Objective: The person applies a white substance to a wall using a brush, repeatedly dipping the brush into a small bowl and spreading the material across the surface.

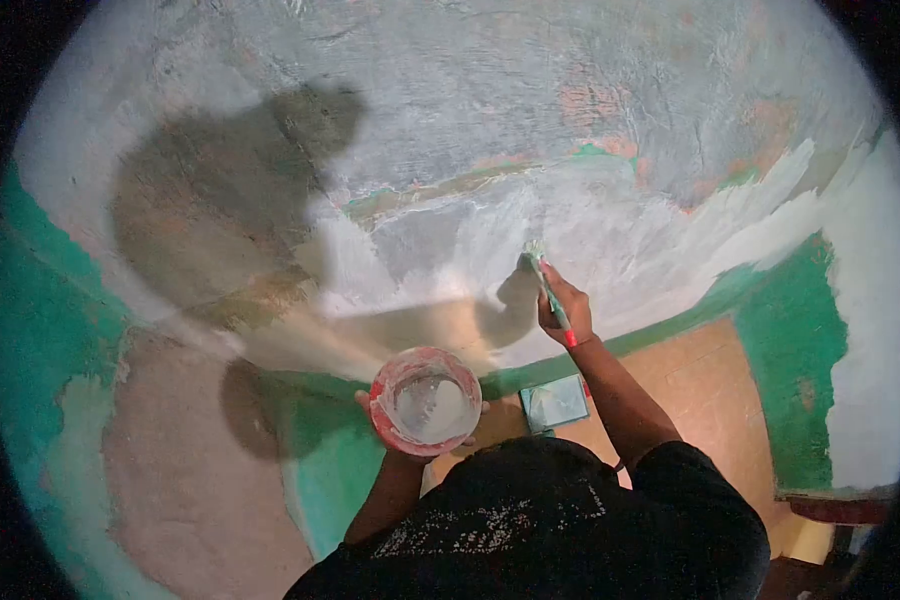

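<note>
In the head view, my left hand [363, 402] holds a red round tub [378, 420] from below, its fingers wrapped round the sides. White paint [435, 402] lies inside it, and whitish smears coat the rim. My right hand [569, 312] grips a paintbrush [548, 285] by its green, red-ended handle. The bristle end is up at the wall [610, 220], on a freshly whitened, wet-looking band. Bare grey plaster shows above that band.
A light-blue rectangular object [555, 403] lies below, between my arms. Green painted wall [790, 340] stands at right, with more green at left. A dark reddish ledge [835, 510] is at lower right. My shadow falls across the left wall.
</note>
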### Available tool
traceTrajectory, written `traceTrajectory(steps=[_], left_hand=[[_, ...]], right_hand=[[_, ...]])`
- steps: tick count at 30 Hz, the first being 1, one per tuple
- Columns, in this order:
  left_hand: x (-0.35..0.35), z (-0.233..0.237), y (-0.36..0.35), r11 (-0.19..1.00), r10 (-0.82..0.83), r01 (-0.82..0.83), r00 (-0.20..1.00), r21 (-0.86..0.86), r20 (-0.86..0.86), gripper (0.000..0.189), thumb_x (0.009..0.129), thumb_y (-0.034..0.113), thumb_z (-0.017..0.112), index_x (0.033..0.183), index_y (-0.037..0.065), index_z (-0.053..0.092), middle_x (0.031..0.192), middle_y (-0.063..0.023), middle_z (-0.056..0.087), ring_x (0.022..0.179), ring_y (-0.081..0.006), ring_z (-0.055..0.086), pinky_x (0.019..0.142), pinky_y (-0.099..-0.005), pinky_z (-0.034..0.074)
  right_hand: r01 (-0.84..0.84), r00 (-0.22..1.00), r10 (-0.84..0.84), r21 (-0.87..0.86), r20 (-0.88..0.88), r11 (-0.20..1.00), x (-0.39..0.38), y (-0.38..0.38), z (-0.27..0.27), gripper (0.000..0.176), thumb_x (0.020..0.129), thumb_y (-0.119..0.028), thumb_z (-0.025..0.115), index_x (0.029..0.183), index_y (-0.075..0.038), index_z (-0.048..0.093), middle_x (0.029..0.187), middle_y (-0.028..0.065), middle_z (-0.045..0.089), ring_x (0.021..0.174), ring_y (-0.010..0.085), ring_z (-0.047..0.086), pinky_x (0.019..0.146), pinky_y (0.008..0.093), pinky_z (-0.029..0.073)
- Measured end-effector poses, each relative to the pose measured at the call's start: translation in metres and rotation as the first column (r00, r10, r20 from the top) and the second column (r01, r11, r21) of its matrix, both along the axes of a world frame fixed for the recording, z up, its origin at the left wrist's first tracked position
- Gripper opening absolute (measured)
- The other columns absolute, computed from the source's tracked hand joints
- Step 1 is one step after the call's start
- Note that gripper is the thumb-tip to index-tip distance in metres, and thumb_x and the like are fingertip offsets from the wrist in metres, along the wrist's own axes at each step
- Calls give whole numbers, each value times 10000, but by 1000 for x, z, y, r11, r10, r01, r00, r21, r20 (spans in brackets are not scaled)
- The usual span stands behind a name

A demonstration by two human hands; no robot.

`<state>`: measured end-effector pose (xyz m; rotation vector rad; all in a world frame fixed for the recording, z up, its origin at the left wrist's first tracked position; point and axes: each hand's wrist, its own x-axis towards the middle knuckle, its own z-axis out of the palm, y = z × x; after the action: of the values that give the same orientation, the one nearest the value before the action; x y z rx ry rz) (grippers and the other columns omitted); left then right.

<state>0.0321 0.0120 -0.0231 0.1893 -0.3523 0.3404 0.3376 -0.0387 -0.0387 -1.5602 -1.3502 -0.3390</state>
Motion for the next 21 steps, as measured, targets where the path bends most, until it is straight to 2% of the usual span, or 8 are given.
traceTrajectory(steps=[4,7,11,12,14,15,18,21], left_hand=[[14,2,-3,998,3,-3,1000,61,4,1099,668,819,619,1473,133,323,1445,-310,325,1228,-640,372,868,-748,450],[18,13,-19,997,80,-78,993,24,-84,1072,685,841,572,1468,147,337,1442,-291,346,1224,-633,384,868,-739,459],[27,12,-35,973,221,-230,943,-7,-249,1027,697,842,551,1455,174,370,1459,-222,375,1260,-565,404,940,-766,382],[27,10,-37,960,261,-279,904,-4,-340,1015,699,842,547,1451,181,380,1465,-201,381,1271,-542,411,960,-773,358],[36,5,-31,976,212,-198,953,85,-216,1000,701,853,524,1442,193,399,1471,-173,388,1284,-500,420,990,-774,316],[39,6,-30,978,179,-159,971,133,-157,994,702,859,512,1437,198,409,1474,-159,392,1291,-479,425,1005,-775,296],[41,18,-40,982,187,-173,942,76,-278,976,710,847,521,1433,200,418,1473,-159,395,1299,-486,410,1014,-760,305],[46,-2,-45,922,378,-383,852,60,-364,987,715,821,556,1445,175,398,1479,-182,374,1300,-507,397,1011,-767,303]], right_hand=[[-41,976,21,-89,-217,995,-4,-18,33,424,858,-50,602,1279,-22,558,1099,252,660,882,369,697,732,367,570],[-47,983,80,192,-167,980,-5,-14,77,429,848,-38,600,1274,-10,557,1087,248,666,885,364,700,733,355,568],[-119,992,108,185,71,975,17,11,27,432,832,-16,582,1264,-28,563,1072,242,666,838,366,696,735,368,566],[-107,994,107,90,7,990,19,9,15,434,831,-19,585,1265,-40,564,1074,242,665,846,369,694,744,370,566],[-104,989,90,-113,-121,988,12,-9,-6,439,830,-24,591,1266,-64,565,1076,244,663,862,377,689,761,374,565],[-157,946,101,-164,-307,974,10,-15,-11,436,832,-32,604,1265,-84,580,1093,250,658,933,390,678,802,371,558],[-149,942,100,-134,-321,980,14,-22,-11,419,839,-32,613,1255,-75,596,1116,251,655,1009,378,666,849,368,546],[-159,910,179,83,-373,984,11,-21,24,408,845,-36,616,1251,-82,609,1135,256,651,1052,372,654,886,359,531]])
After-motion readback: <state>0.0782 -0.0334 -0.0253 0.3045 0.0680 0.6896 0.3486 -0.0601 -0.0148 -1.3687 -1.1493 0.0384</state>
